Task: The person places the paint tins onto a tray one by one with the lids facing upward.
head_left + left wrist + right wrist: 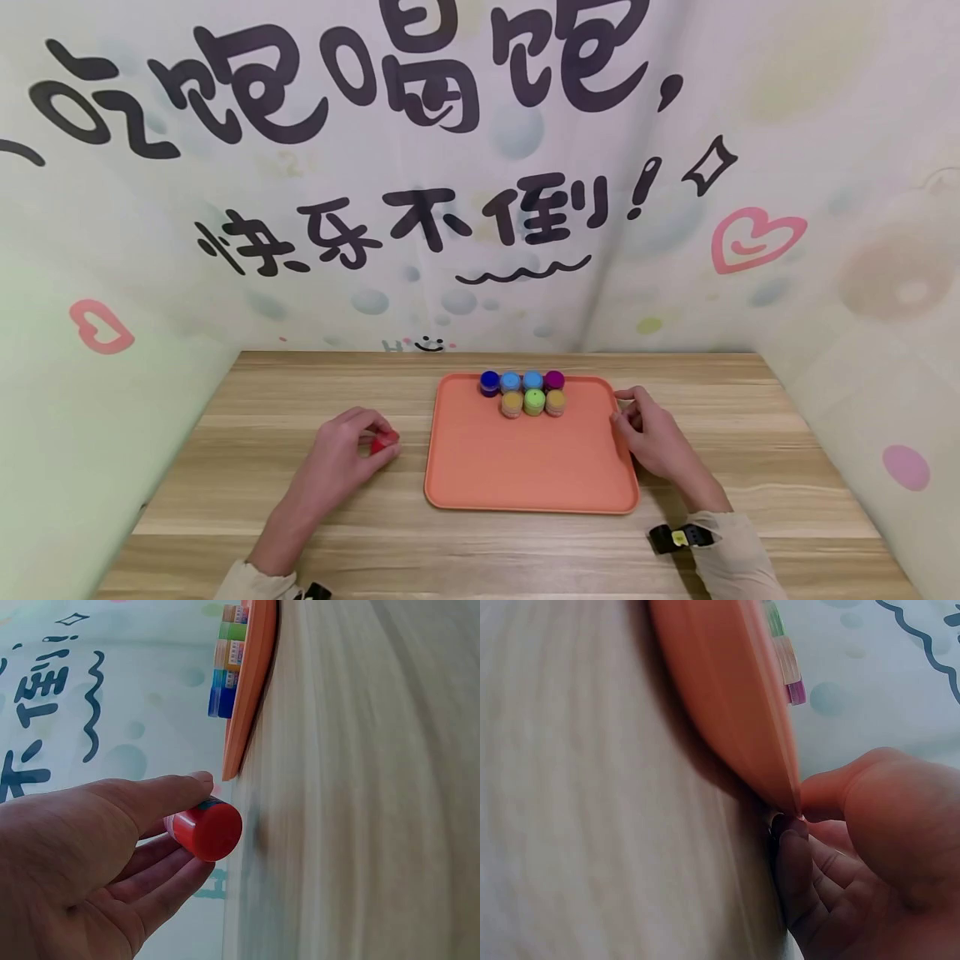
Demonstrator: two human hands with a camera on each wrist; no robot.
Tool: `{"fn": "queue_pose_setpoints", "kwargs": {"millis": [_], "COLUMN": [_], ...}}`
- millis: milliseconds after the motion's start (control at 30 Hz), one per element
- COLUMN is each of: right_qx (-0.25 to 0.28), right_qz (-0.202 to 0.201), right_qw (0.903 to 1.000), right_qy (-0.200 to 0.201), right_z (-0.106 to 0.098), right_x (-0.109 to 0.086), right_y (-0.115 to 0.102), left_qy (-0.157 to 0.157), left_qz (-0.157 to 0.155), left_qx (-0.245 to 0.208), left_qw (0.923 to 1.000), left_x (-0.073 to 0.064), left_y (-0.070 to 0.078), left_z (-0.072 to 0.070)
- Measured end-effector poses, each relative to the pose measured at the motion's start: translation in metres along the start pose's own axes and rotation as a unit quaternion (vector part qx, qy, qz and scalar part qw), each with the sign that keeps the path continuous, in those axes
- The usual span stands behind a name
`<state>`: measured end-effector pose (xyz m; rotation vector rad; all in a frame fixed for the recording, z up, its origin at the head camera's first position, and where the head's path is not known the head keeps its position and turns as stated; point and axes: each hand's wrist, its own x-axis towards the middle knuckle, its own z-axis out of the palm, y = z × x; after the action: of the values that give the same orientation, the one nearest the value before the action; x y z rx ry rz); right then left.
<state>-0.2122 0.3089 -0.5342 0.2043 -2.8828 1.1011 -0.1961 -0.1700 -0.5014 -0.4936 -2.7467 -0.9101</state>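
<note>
A small jar with a red lid (214, 831) is pinched between the thumb and fingers of my left hand (347, 454), left of the tray. In the left wrist view the red lid faces the camera, and the fingers hide part of the jar's body. My right hand (658, 437) grips the right rim of an orange tray (525, 471), thumb on the edge and fingers at its underside in the right wrist view. Toward the tray's back stand several small lidded jars, among them a dark blue jar (490, 383), a green jar (534, 402) and a purple jar (554, 381).
The tray lies on a wood-grain table (360, 542). Behind the table hangs a pale printed backdrop (420, 308) with large dark characters and hearts. A dark strap (678, 537) is worn on the right wrist.
</note>
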Motion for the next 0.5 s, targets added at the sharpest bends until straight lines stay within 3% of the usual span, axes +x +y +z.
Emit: {"fn": "queue_pose_setpoints", "kwargs": {"millis": [500], "right_qx": [-0.001], "right_qz": [0.005], "right_qw": [1.0], "right_qy": [-0.008], "right_z": [-0.0018], "right_x": [0.0016], "right_y": [-0.0005], "left_qy": [0.017], "left_qz": [0.044], "left_qx": [-0.045], "left_qw": [0.9979], "left_x": [0.01], "left_y": [0.0099], "left_z": [0.0055]}}
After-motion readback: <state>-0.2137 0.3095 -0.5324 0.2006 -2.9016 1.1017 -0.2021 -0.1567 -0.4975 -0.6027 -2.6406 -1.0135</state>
